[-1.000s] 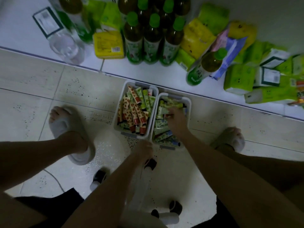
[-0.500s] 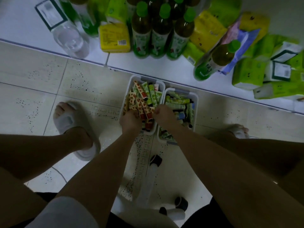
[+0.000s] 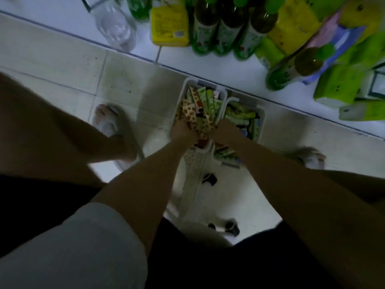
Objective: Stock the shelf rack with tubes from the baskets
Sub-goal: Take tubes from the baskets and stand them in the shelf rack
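Two white baskets stand side by side on the tiled floor. The left basket (image 3: 188, 83) holds red-dotted and green tubes (image 3: 201, 99). The right basket (image 3: 263, 114) holds green tubes (image 3: 239, 115). My left hand (image 3: 183, 130) and my right hand (image 3: 224, 129) meet over the near end of the left basket. Together they grip a bunch of the dotted tubes (image 3: 201, 127) that fans out between them. My fingers are hidden by the hands' backs.
A white wheeled frame (image 3: 190, 184) with black casters (image 3: 209, 179) lies on the floor under my arms. Beyond the baskets a low white ledge (image 3: 229, 65) carries green-capped bottles (image 3: 225, 34), a yellow pack (image 3: 168, 24), a clear bottle (image 3: 116, 30) and green packs (image 3: 341, 84). My slippered feet (image 3: 108, 122) flank the baskets.
My right hand left the right basket and crossed to the left one. My left hand reached forward into the same basket. Both hands now close round a bunch of tubes.
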### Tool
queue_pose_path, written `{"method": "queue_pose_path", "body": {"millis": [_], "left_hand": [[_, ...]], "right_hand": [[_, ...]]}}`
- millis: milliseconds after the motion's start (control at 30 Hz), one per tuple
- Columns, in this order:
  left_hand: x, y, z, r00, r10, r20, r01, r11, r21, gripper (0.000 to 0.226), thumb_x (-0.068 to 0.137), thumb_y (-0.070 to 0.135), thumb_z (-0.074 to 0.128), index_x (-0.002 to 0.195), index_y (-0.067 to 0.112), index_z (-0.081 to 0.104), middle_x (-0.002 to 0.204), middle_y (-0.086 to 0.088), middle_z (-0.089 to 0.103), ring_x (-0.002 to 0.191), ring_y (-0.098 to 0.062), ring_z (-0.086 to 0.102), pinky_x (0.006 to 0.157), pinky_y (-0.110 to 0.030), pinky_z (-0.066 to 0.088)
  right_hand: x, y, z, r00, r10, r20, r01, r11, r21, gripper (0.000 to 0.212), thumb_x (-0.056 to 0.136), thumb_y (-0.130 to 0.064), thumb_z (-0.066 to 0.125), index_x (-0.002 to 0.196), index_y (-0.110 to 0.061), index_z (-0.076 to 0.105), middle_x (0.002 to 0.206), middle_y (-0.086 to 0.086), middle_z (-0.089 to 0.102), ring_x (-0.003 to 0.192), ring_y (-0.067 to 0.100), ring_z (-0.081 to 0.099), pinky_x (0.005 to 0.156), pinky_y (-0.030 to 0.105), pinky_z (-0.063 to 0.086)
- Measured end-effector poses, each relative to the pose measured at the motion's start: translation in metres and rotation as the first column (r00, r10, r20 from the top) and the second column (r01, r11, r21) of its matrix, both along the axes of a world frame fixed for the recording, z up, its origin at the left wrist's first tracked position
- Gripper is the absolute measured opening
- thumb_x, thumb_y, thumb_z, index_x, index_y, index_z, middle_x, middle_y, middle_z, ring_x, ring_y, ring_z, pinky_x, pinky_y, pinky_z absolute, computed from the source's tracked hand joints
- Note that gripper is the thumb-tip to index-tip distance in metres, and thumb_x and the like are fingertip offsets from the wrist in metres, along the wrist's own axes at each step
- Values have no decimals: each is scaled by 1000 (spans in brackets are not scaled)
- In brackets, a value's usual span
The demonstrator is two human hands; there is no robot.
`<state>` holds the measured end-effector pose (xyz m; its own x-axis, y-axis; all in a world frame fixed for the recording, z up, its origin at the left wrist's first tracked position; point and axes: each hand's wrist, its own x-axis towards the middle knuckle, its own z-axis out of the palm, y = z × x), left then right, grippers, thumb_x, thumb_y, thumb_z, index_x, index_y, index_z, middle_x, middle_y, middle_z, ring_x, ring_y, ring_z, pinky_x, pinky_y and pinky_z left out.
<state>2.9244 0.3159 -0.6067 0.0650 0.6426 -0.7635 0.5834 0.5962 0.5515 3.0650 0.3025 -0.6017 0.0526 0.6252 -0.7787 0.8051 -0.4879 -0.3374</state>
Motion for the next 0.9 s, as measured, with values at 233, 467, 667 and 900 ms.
{"method": "queue_pose_path", "body": {"millis": [233, 467, 667, 900], "left_hand": [[-14, 32, 99, 926, -132, 354, 52, 973, 226, 68, 80, -11, 67, 140, 5, 40, 119, -22, 63, 87, -26, 66, 67, -32, 58], [-11, 42, 204, 814, -196, 547, -26, 928, 371, 27, 90, 14, 66, 102, 35, 54, 102, -12, 71, 89, -28, 71, 76, -39, 60], [-39, 52, 306, 825, -323, 464, -4, 817, 577, 25, 92, 13, 64, 111, 24, 52, 101, -11, 69, 84, -22, 69, 75, -41, 57], [-62, 68, 413, 859, -401, 319, 6, 630, 776, 33, 89, 21, 67, 120, 14, 56, 111, -12, 67, 90, -23, 70, 71, -33, 59]], "right_hand": [[14, -32, 99, 956, -98, -275, 208, 890, 406, 7, 90, -19, 65, 88, -15, 59, 71, -12, 62, 63, 3, 58, 57, 22, 47], [3, -20, 176, 838, -209, -504, 471, 742, 476, 29, 94, -34, 62, 112, -13, 53, 82, 12, 66, 57, 24, 65, 55, 38, 58], [-11, -3, 251, 904, -52, -425, 361, 624, 693, 18, 95, -31, 59, 92, -14, 58, 72, 6, 61, 57, 12, 54, 50, 31, 46], [-13, 1, 364, 835, 187, -517, 400, 438, 805, 35, 85, -28, 72, 106, -43, 49, 97, -16, 69, 85, -3, 66, 66, 16, 52]]}}
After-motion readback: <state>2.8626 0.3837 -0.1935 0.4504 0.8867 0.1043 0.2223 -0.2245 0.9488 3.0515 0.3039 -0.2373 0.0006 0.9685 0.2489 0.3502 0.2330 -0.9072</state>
